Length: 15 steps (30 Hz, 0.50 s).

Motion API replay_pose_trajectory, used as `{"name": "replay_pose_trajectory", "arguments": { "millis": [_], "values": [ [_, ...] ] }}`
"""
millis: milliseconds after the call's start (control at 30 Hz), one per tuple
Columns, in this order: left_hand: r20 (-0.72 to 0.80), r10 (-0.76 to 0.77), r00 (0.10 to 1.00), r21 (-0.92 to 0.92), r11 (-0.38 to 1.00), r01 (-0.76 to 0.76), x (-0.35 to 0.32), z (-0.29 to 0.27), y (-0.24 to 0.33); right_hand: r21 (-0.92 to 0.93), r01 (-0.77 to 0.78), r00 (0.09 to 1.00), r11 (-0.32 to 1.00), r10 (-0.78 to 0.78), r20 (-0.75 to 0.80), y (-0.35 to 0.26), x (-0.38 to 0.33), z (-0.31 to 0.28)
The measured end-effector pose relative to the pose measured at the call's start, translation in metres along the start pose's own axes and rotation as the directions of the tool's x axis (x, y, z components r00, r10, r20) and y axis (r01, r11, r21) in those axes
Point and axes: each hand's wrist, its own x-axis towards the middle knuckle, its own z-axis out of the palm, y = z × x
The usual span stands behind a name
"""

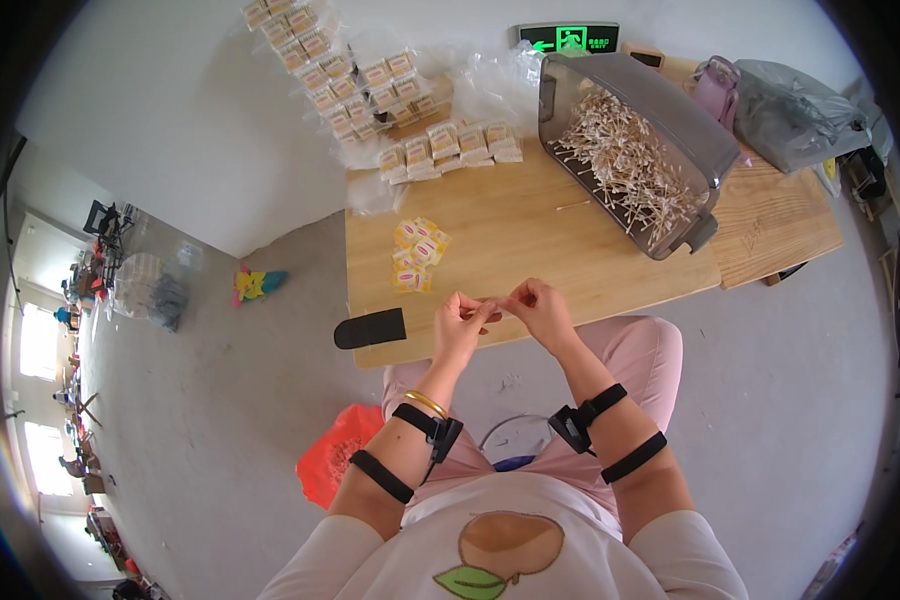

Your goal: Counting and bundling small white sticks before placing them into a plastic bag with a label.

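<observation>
Close together over the table's front edge, my left hand and my right hand both have their fingers pinched. Something small and pale seems to lie between the fingertips, too small to make out. Just beyond my left hand is a loose pile of yellow and white printed cards. A black flat pad with a rounded end lies to the left, overhanging the table edge. Back right, a tilted grey plastic bin holds a heap of cotton swabs. One loose cotton swab rests on the wood beside it.
Stacked small packets line the back of the wooden table, near clear plastic bags. A pink bottle and a grey plastic bag stand back right. On the floor at left sits a red bag.
</observation>
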Motion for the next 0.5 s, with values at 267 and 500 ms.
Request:
{"name": "replay_pose_trajectory", "arguments": {
  "millis": [267,500],
  "values": [
    [0.163,-0.15,0.975,0.003,0.988,0.152,0.012,-0.015,-0.012,0.052,-0.117,0.96,0.992,0.099,0.261,0.025,0.013,-0.007],
    [0.197,-0.284,0.938,-0.056,0.952,0.3,0.015,-0.013,-0.001,-0.012,-0.003,0.963,1.0,0.006,0.271,0.023,0.017,-0.013]
  ]
}}
